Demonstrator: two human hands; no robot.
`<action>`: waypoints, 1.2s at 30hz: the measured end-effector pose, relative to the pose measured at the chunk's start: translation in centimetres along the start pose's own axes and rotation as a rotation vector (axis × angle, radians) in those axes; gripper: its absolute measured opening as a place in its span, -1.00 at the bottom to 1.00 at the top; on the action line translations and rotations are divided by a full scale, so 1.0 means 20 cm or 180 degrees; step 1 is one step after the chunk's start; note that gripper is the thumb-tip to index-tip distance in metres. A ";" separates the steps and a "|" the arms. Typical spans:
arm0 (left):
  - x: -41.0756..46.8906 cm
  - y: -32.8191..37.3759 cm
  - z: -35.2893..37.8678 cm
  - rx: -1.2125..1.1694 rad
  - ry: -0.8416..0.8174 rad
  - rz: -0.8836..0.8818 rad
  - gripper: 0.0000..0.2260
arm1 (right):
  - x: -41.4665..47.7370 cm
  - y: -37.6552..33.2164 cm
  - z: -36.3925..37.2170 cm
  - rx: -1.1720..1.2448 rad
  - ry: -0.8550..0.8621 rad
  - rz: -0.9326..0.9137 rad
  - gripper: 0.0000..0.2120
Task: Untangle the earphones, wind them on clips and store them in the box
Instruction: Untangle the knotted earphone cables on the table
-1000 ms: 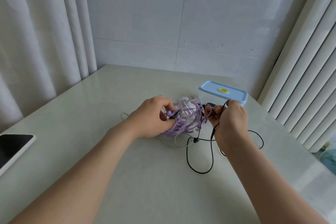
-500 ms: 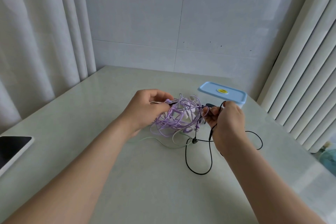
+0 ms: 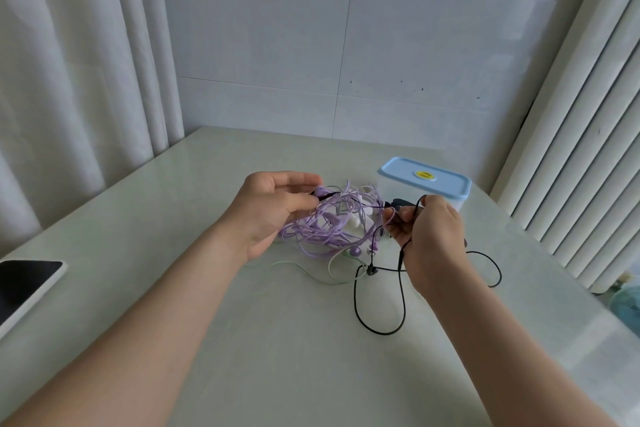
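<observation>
One phone (image 3: 24, 284) at the table's (image 3: 277, 357) left edge, left hand (image 3: 273, 208) pinching a black cord (image 3: 371, 270) atop the purple tangle (image 3: 322, 230), tangle lying mid-table between both hands, right hand (image 3: 429, 236) gripping the cord, lidded box (image 3: 426, 184) just behind.
</observation>
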State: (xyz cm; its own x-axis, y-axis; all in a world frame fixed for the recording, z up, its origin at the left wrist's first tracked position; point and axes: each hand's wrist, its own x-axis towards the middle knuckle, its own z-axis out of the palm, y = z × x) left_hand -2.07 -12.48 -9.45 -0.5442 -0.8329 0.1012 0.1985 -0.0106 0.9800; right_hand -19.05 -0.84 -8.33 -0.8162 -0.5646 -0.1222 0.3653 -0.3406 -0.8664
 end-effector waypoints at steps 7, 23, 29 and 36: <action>0.00 0.00 0.00 -0.0313 -0.0037 -0.0150 -0.72 | 0.01 0.00 -0.01 -0.0049 -0.0013 0.0024 -0.78; 0.00 0.02 0.01 -0.0026 -0.0022 -0.0011 -0.62 | -0.01 0.01 0.00 -0.0119 -0.0051 0.0120 -0.78; -0.02 0.02 0.00 0.0051 -0.0203 0.0039 -0.74 | -0.01 0.00 0.00 -0.0130 -0.0041 0.0150 -0.79; 0.02 -0.01 -0.01 0.0541 -0.0008 0.0107 -0.86 | -0.03 0.00 0.00 -0.0286 -0.0116 -0.0255 -0.77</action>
State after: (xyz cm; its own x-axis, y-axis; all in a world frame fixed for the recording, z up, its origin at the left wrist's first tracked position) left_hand -2.13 -12.95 -9.65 -0.5416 -0.8297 0.1347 0.0761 0.1111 0.9909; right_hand -18.49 -0.48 -8.24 -0.8238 -0.5659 -0.0347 0.2568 -0.3179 -0.9127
